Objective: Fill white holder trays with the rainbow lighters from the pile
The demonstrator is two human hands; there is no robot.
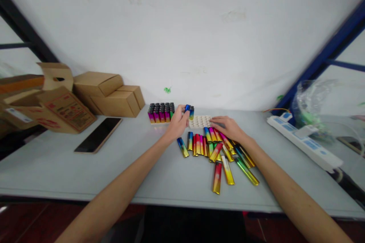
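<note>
My left hand (179, 122) is closed on a blue lighter (187, 108), held above the left end of a white holed tray (201, 122). Another blue and yellow lighter (192, 112) stands upright at that end of the tray. With its fingers stretched out, my right hand (228, 127) touches the tray's right end. Below it lies a loose pile of shiny lighters (201, 145) in red, blue, green, pink and gold, partly covered by the right hand. To the left, a block of upright pink and gold lighters (161, 114) with black tops stands in rows.
A smartphone (98, 135) lies on the grey table (137, 174) at left, before brown cardboard boxes (114, 98) and an opened carton (65, 108). At right are a white power strip (305, 142) and a clear plastic bag (313, 106). A white wall rises behind.
</note>
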